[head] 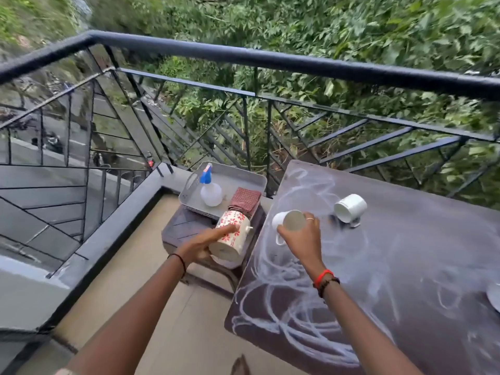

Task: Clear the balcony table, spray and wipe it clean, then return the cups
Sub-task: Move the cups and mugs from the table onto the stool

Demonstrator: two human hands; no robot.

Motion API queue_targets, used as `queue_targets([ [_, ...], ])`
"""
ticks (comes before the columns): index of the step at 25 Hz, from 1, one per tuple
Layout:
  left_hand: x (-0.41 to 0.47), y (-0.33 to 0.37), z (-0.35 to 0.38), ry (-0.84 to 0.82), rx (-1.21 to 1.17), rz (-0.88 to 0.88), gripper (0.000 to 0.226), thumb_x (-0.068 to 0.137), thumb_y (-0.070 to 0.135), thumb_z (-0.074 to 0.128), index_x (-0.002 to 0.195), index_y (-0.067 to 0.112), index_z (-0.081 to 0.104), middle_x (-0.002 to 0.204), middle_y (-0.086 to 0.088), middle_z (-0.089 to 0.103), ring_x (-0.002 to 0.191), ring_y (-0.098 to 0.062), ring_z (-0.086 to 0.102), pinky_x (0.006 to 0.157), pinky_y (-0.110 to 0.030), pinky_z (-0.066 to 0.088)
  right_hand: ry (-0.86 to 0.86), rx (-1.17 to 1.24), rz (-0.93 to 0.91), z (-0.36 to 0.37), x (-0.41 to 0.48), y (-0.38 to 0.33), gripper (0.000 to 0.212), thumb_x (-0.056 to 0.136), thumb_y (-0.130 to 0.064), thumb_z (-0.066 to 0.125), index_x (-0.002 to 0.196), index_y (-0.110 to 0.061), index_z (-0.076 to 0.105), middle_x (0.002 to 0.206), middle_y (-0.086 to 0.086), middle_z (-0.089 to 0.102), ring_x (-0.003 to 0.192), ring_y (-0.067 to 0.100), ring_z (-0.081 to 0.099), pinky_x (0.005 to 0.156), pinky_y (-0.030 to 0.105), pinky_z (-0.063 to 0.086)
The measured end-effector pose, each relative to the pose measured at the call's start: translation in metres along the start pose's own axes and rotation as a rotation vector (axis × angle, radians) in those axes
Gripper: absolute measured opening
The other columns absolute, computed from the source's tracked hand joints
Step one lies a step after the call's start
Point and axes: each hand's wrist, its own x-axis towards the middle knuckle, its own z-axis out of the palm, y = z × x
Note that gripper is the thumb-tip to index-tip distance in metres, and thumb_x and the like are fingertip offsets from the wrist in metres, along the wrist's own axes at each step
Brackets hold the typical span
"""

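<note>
Two forearms are stretched out from the bottom of the view, one on each side of the table's (405,266) near-left corner. The left hand (201,246) is held just off the table's left edge, above the stool (184,226). A flowered mug (232,239) is carried in it, tipped on its side. The fingers are laid long along the mug's wall and the thumb is hidden beneath. The right hand (300,239) is raised over the table's left edge, wrist bent down, with a white cup (290,221) clasped from above by curled fingers, mouth towards the camera.

Clearing is judged to be the step in hand. The tabletop is streaked white all over, and a second cup (350,207) is left lying on its side further in. A plate (493,296) is cut off at the table's right edge.

Beyond the stool's far side, left of the table, a tray (235,182) is set with the spray bottle (211,189) and folded cloth (246,198) untouched. Next, both vessels would need to be set down off the table. Room seems tight there, so upright placing is called for.
</note>
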Motion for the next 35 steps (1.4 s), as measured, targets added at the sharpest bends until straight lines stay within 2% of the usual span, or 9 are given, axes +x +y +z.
queue_targets([
  [4,0.025,-0.012,-0.065,0.086,-0.006,0.002,0.027,0.091,0.021,0.067,0.109,0.002,0.061,0.080,-0.012,0.075,0.056,-0.017,0.070,0.048,-0.025,0.056,-0.145,-0.084,-0.026,0.073,0.010,-0.025,0.064,0.066,-0.032,0.076,0.120,-0.007,0.051,0.119,0.009,0.049,0.114,0.025,0.047,0.096,0.031,0.040],
  [9,0.061,-0.033,-0.115,0.216,0.163,0.109,0.028,0.084,0.016,0.076,0.109,0.009,0.064,0.091,-0.004,0.073,0.077,-0.015,0.069,0.061,-0.020,0.056,-0.275,-0.229,0.025,0.149,0.021,-0.028,0.069,0.068,-0.038,0.075,0.122,-0.006,0.048,0.122,0.013,0.048,0.114,0.029,0.049,0.098,0.032,0.040],
  [13,0.097,-0.060,-0.142,0.304,0.190,0.255,0.075,0.062,0.017,0.090,0.124,0.006,0.049,0.112,-0.007,0.066,0.105,-0.022,0.065,0.076,-0.018,0.053,-0.376,-0.362,0.015,0.198,0.030,-0.016,0.076,0.068,-0.040,0.073,0.129,-0.005,0.044,0.127,0.013,0.043,0.119,0.032,0.047,0.102,0.035,0.040],
  [16,0.122,-0.074,-0.153,0.417,0.169,0.288,0.073,0.069,0.000,0.085,0.125,0.013,0.038,0.112,-0.008,0.060,0.104,-0.020,0.059,0.082,-0.021,0.046,-0.454,-0.410,-0.048,0.233,0.040,-0.003,0.074,0.069,-0.035,0.073,0.131,-0.007,0.042,0.128,0.012,0.045,0.119,0.032,0.047,0.101,0.035,0.038],
  [19,0.151,-0.087,-0.171,0.497,0.117,0.345,0.082,0.061,0.011,0.091,0.124,0.018,0.041,0.110,-0.006,0.062,0.103,-0.022,0.063,0.074,-0.014,0.053,-0.530,-0.487,-0.100,0.269,0.046,0.012,0.076,0.072,-0.035,0.073,0.134,-0.008,0.039,0.129,0.010,0.045,0.120,0.031,0.045,0.102,0.036,0.035],
  [22,0.174,-0.097,-0.185,0.582,0.106,0.392,0.085,0.058,0.016,0.094,0.125,0.025,0.041,0.122,-0.004,0.059,0.113,-0.022,0.059,0.099,-0.037,0.050,-0.600,-0.528,-0.144,0.301,0.051,0.025,0.076,0.072,-0.036,0.075,0.133,-0.009,0.039,0.126,0.012,0.043,0.116,0.033,0.045,0.101,0.038,0.037],
  [25,0.192,-0.101,-0.199,0.603,0.102,0.438,0.089,0.056,0.022,0.095,0.126,0.030,0.041,0.127,-0.002,0.055,0.116,-0.021,0.056,0.104,-0.041,0.046,-0.626,-0.536,-0.170,0.324,0.055,0.031,0.074,0.072,-0.031,0.074,0.134,-0.009,0.039,0.125,0.013,0.041,0.115,0.035,0.044,0.100,0.039,0.037],
  [28,0.209,-0.107,-0.218,0.577,0.127,0.420,0.104,0.042,0.051,0.085,0.133,0.030,0.039,0.130,0.003,0.055,0.116,-0.017,0.055,0.099,-0.034,0.046,-0.629,-0.541,-0.196,0.346,0.058,0.033,0.070,0.073,-0.028,0.073,0.133,-0.010,0.041,0.124,0.012,0.043,0.114,0.033,0.044,0.099,0.035,0.035],
  [35,0.229,-0.107,-0.242,0.465,0.155,0.460,0.100,0.047,0.041,0.090,0.132,0.030,0.037,0.119,0.023,0.052,0.111,-0.004,0.052,0.088,-0.010,0.040,-0.578,-0.510,-0.132,0.376,0.051,0.032,0.065,0.071,-0.024,0.072,0.128,-0.015,0.042,0.123,0.008,0.042,0.114,0.033,0.042,0.092,0.037,0.043],
])
